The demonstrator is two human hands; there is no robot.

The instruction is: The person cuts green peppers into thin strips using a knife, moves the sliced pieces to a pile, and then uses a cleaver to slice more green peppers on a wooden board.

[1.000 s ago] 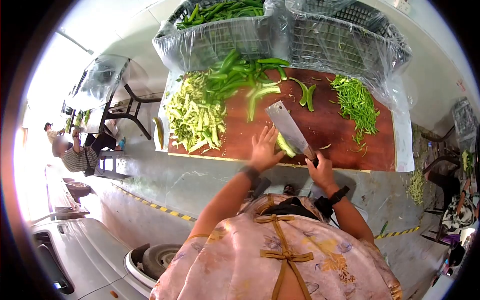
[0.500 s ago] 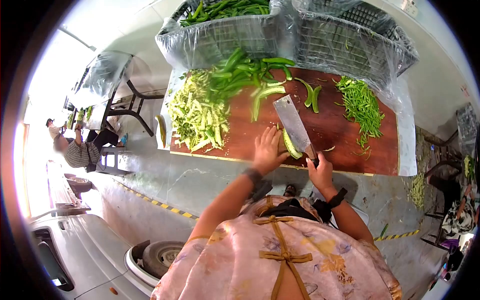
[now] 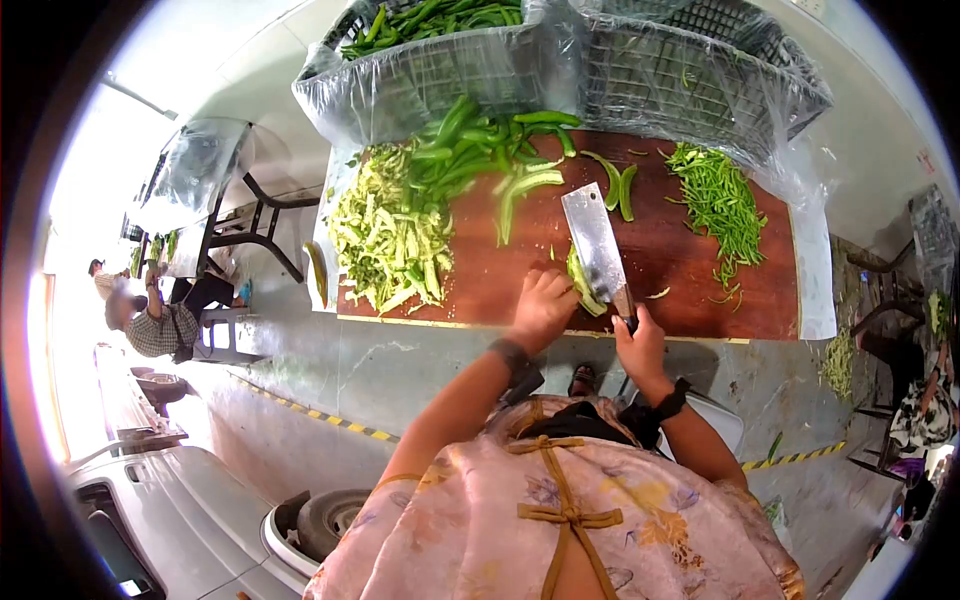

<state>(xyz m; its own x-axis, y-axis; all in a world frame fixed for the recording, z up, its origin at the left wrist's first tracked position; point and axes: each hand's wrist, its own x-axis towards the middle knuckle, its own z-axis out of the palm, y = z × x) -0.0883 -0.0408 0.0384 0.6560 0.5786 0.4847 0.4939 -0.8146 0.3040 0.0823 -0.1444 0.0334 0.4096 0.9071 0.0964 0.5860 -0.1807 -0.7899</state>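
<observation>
My right hand (image 3: 642, 345) is wrapped round the dark handle of a cleaver (image 3: 597, 240), whose blade points away from me over the red-brown board (image 3: 480, 285). Just left of the blade lies a split green pepper (image 3: 580, 280). My left hand (image 3: 546, 303) is at the pepper's left side, its fingers curled against it. Beyond are whole green peppers (image 3: 465, 150) and a few split ones (image 3: 520, 190). A pile of pale pepper cores (image 3: 390, 230) covers the board's left end, and thin green strips (image 3: 715, 200) are heaped at the right.
Behind the board stand a plastic-lined crate of peppers (image 3: 420, 85) and another lined crate (image 3: 690, 95). A co-worker (image 3: 165, 325) sits far left near another table. Another person (image 3: 925, 405) is at the far right. A vehicle (image 3: 180, 520) stands lower left.
My left fingers have gone from spread flat to curled beside the pepper. The cleaver blade has swung slightly to the right, and the view has shifted a little.
</observation>
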